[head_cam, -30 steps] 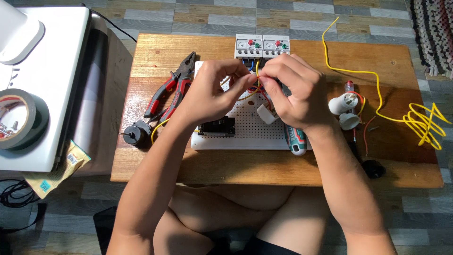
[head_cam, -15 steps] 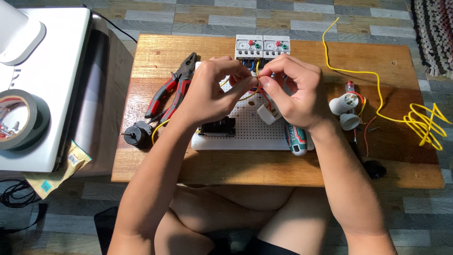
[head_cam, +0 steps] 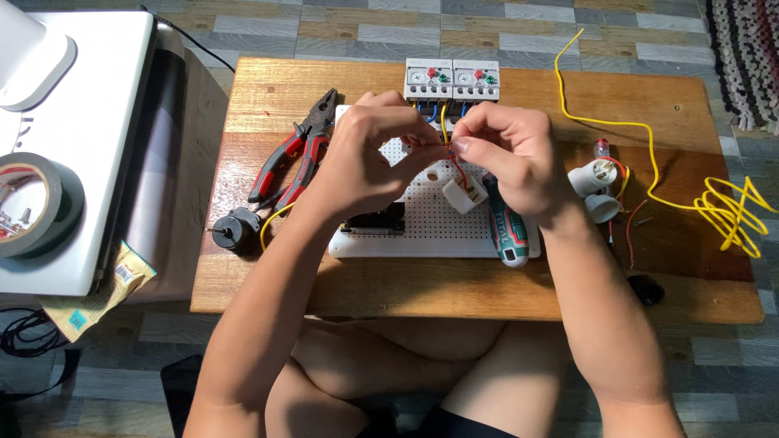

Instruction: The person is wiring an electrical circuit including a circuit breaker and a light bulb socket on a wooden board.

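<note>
Barely any motion since the earlier frames: both hands hold the same spot above the white perforated board [head_cam: 422, 231], fingertips only slightly shifted.

Left hand [head_cam: 365, 158] is curled, thumb and forefinger pinched at the thin yellow wire [head_cam: 444, 130] where it meets the right hand. Right hand [head_cam: 507, 158] is also closed in a pinch on that wire, with a short red wire [head_cam: 457, 169] dropping from its fingertips to a small white connector block [head_cam: 464, 195] on the board. So the wire sits between the two hands, gripped from both sides, over the board's upper middle.

Relative to the board:
- two grey relay units [head_cam: 453, 79] at its far edge, yellow wire running up to them
- red-handled pliers [head_cam: 292, 150] to its left, small black motor [head_cam: 235, 229] near its lower-left corner
- green-handled screwdriver [head_cam: 507, 231] lying on its right edge, partly under the right wrist
- white lamp sockets [head_cam: 596, 186] just to its right, loose yellow cable coil [head_cam: 726, 212] well apart further right
- black component [head_cam: 377, 221] on its near-left part
</note>
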